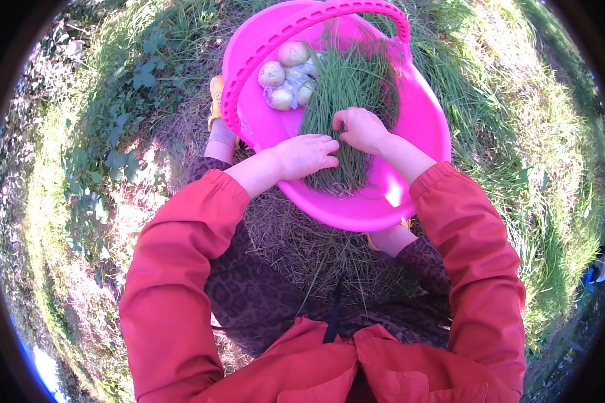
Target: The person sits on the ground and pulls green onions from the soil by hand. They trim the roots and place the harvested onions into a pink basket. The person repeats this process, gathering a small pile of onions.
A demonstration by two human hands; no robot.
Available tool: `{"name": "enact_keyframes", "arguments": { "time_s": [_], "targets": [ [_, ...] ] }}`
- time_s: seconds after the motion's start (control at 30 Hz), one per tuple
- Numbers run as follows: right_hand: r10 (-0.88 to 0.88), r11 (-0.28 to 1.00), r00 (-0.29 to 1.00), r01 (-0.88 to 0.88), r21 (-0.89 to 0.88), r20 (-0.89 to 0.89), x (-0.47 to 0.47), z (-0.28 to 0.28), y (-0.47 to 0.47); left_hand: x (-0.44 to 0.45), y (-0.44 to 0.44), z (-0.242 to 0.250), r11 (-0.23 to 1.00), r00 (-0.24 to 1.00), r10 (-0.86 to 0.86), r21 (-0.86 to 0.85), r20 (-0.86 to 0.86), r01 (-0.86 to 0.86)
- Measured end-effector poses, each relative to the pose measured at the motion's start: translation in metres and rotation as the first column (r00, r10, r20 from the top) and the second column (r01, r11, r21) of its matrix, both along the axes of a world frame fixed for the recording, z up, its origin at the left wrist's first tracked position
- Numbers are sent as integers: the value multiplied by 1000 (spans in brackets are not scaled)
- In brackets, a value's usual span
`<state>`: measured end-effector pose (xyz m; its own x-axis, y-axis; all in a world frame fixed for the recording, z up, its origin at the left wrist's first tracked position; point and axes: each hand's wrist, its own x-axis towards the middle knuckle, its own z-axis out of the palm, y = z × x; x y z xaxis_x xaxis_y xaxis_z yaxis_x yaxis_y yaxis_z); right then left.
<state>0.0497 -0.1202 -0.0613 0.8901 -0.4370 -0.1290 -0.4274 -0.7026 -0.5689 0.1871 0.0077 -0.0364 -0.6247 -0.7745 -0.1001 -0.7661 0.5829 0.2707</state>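
In front of me stands a pink plastic tub (302, 201) with its handle (287, 31) arched over the far left part. A thick bundle of long, thin green blades (350, 85), grass or chives, lies inside with its stem ends toward me. My left hand (307, 155) rests at the bundle's left edge, thumb and fingers apart. On top of the blades is my right hand (362, 130), its fingers bent; whether it pinches any blades is hidden. Several pale round vegetables (281, 98), probably onions, sit beyond my left hand in clear plastic wrap (297, 78).
Dry cut grass (302, 247) covers the ground between my legs. Leafy weeds (126, 131) grow at the left, and tall green grass (464, 111) leans by the tub's right side. My yellow shoe (216, 98) is beside the tub's left rim.
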Motion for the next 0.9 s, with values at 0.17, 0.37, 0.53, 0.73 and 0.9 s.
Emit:
{"name": "enact_keyframes", "arguments": {
  "time_s": [0.17, 0.37, 0.53, 0.73, 0.9],
  "targets": [
    [13, 1000, 997, -14, -9, -82, -1, 8, 6, -1, 6, -3, 944, 907, 330, 84, -261, -319],
    [-128, 986, 984, 140, 93, -120, -2, -4, -1, -11, -20, -22, 553, 411, 827, 428, -384, -714],
    [-240, 935, 959, 270, 231, -151, -5, -13, -8, -20, -36, -36, 299, 118, 948, 705, -295, -643],
    [-355, 794, 906, 422, 437, -230, -6, -4, -5, -26, -38, -42, 196, 99, 980, 769, -172, -608],
    [-403, 721, 888, 457, 521, -220, -9, -10, -11, -30, -39, -41, 245, 157, 970, 726, -188, -642]
  ]
}}
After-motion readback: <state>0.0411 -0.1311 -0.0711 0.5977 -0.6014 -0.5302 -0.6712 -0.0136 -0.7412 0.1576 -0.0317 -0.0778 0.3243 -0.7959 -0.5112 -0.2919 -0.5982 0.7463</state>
